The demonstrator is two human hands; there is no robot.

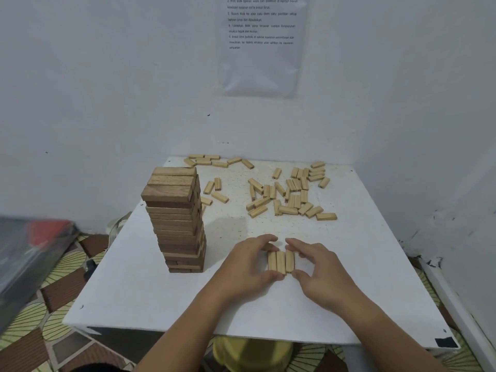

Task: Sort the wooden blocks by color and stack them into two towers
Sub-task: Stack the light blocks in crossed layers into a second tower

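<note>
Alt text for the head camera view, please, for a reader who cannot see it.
A left hand and a right hand pinch three light blocks laid side by side on a white table. A tall tower of dark blocks stands to their left, and loose light blocks lie scattered at the table's far side.

Dark block tower (175,221) stands upright on white tabletop (161,304). Right of the tower, a row of three pale blocks (281,261) lies flat, side by side and touching. Left hand (241,264) and right hand (322,272) pinch the row, thumbs at near ends, fingers at far ends. Loose pale blocks (290,191) lie scattered behind and right of the tower. Printed sheet (261,47) hangs on the wall beyond it.
</note>
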